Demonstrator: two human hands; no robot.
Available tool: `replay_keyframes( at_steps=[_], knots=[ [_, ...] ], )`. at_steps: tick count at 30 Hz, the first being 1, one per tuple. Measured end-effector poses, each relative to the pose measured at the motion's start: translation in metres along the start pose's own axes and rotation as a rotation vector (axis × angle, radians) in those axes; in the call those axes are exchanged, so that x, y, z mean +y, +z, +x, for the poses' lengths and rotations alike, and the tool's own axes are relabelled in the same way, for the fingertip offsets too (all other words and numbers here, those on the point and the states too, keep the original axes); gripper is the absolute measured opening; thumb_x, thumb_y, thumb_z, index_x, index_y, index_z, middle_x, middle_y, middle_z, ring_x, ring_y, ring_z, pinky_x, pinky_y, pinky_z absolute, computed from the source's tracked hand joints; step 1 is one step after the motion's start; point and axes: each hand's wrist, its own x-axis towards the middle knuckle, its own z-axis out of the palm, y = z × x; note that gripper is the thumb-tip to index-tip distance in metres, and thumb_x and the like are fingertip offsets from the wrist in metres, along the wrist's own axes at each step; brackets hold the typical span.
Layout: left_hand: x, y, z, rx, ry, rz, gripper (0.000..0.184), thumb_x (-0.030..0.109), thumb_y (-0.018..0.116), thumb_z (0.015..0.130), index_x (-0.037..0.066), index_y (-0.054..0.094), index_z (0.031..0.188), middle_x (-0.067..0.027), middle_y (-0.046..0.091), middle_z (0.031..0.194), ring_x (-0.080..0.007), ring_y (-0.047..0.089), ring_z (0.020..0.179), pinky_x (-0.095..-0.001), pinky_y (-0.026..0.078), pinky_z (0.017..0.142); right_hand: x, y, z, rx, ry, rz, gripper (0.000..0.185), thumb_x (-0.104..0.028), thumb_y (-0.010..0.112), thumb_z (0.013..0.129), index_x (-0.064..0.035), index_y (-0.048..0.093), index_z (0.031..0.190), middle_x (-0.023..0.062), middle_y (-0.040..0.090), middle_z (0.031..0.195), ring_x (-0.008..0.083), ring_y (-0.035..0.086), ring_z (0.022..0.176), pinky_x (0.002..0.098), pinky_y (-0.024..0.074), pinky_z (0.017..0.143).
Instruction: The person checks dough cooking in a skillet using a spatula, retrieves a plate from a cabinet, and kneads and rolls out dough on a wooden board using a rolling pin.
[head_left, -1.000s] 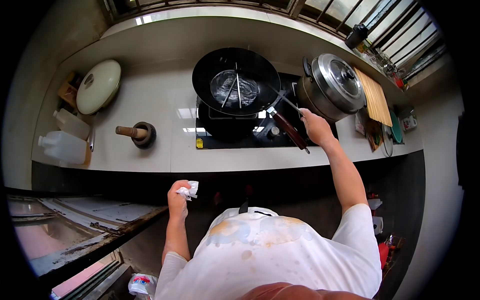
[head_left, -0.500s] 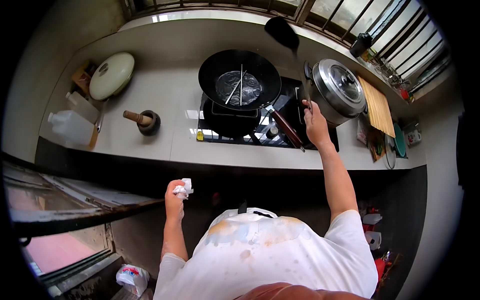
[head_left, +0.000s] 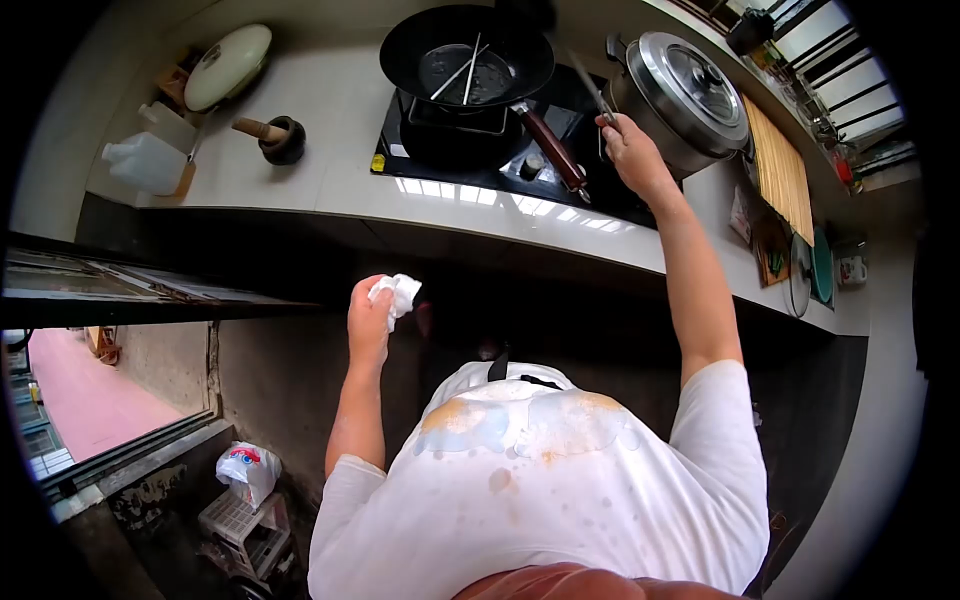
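My right hand (head_left: 635, 155) is closed round the handle of a spatula (head_left: 590, 85), held between the wok and the steel pot. The spatula's dark blade is partly cut off at the top, by the wok's right rim. Two crossed light sticks (head_left: 470, 72) rest in the black wok (head_left: 400, 60), over clear liquid. Its brown handle (head_left: 550, 145) points toward the front right. My left hand (head_left: 368, 315) grips a crumpled white tissue (head_left: 402, 293) in front of the counter, below its edge.
A lidded steel pot (head_left: 690, 100) stands right of the wok on the black stove (head_left: 440, 165). Farther right is a bamboo mat (head_left: 780, 170). On the left are a mortar (head_left: 284, 143), plastic jugs (head_left: 150, 163) and a pale lidded pan (head_left: 228, 68). A bag (head_left: 248, 470) sits on a stool.
The spatula was raised toward the window and has come down beside the wok's rim. The view has tipped downward, so the counter sits higher. My left hand still holds the tissue.
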Motion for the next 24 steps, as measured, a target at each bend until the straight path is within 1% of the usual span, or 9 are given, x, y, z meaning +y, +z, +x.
replay_keyframes(
  at_steps=[2,3,5,9,13,17,19,21,24],
  knots=[
    [-0.007,0.016,0.006,-0.029,0.238,0.405,0.014,0.010,0.057,0.081,0.002,0.060,0.091,-0.0082,0.058,0.093,-0.0208,0.057,0.079,-0.0289,0.046,0.072,-0.021,-0.007,-0.018,0.030,0.108,0.569,0.022,-0.016,0.043,0.092,0.0000,0.051,0.104,0.0028,0.048,0.065,0.0126,0.046,0.058,0.0251,0.0392,0.056],
    [-0.003,0.033,0.009,-0.073,0.363,0.522,0.010,0.010,0.060,0.079,0.003,0.062,0.086,-0.0090,0.057,0.094,-0.0232,0.056,0.079,-0.0311,0.045,0.073,-0.026,-0.016,-0.027,0.033,0.111,0.572,0.022,-0.016,0.043,0.092,0.0000,0.051,0.104,0.0028,0.048,0.065,0.0126,0.046,0.058,0.0251,0.0392,0.056],
    [-0.011,0.054,0.037,-0.051,0.833,0.808,0.009,0.010,0.063,0.074,0.006,0.064,0.082,-0.0104,0.056,0.089,-0.0271,0.054,0.082,-0.0344,0.044,0.073,-0.032,-0.032,-0.048,-0.032,0.153,0.709,0.021,-0.014,0.042,0.092,0.0003,0.050,0.106,-0.0038,0.037,0.064,0.0040,0.034,0.055,0.0196,0.0314,0.050],
    [-0.039,0.082,0.114,0.125,0.771,0.872,0.011,0.009,0.063,0.072,0.008,0.065,0.083,-0.0110,0.053,0.082,-0.0299,0.052,0.082,-0.0378,0.043,0.072,-0.014,-0.048,-0.082,-0.050,0.172,0.689,0.022,-0.012,0.041,0.092,-0.0005,0.050,0.109,-0.0031,0.037,0.062,0.0056,0.034,0.053,0.0209,0.0296,0.048],
    [-0.084,0.135,0.176,0.115,0.792,0.861,0.014,0.004,0.054,0.072,0.004,0.064,0.082,-0.0133,0.057,0.085,-0.0319,0.053,0.084,-0.0395,0.043,0.074,-0.012,-0.056,-0.104,-0.043,0.309,0.826,0.025,-0.013,0.039,0.093,-0.0019,0.048,0.113,-0.0032,0.036,0.059,0.0048,0.032,0.050,0.0195,0.0273,0.043],
    [-0.124,0.215,0.147,-0.166,0.834,0.838,0.021,0.000,0.047,0.072,0.006,0.064,0.082,-0.0117,0.058,0.083,-0.0316,0.053,0.085,-0.0400,0.044,0.074,-0.009,-0.057,-0.105,-0.046,0.303,0.801,0.026,-0.015,0.038,0.094,-0.0032,0.047,0.115,-0.0033,0.036,0.059,0.0041,0.031,0.049,0.0182,0.0261,0.042],
    [-0.119,0.239,0.114,-0.437,0.794,0.930,0.020,0.002,0.049,0.072,0.008,0.065,0.083,-0.0100,0.058,0.084,-0.0303,0.053,0.087,-0.0393,0.044,0.074,-0.012,-0.055,-0.099,-0.026,0.290,0.785,0.025,-0.015,0.039,0.094,-0.0034,0.048,0.115,-0.0035,0.036,0.059,0.0038,0.031,0.049,0.0178,0.0257,0.042],
    [-0.121,0.238,0.105,-0.460,0.796,0.953,0.021,0.002,0.050,0.073,0.008,0.065,0.086,-0.0087,0.059,0.086,-0.0297,0.053,0.088,-0.0400,0.044,0.075,-0.018,-0.057,-0.087,-0.005,0.258,0.771,0.025,-0.015,0.039,0.094,-0.0035,0.048,0.114,-0.0036,0.036,0.059,0.0035,0.031,0.048,0.0175,0.0253,0.042],
    [-0.100,0.222,0.097,-0.472,0.775,1.057,0.025,0.004,0.051,0.074,0.010,0.063,0.096,-0.0070,0.059,0.095,-0.0290,0.052,0.092,-0.0417,0.043,0.078,-0.041,-0.072,-0.065,0.078,-0.015,0.838,0.025,-0.017,0.039,0.095,-0.0036,0.050,0.113,-0.0044,0.039,0.061,0.0027,0.032,0.049,0.0168,0.0247,0.042]
  ],
)
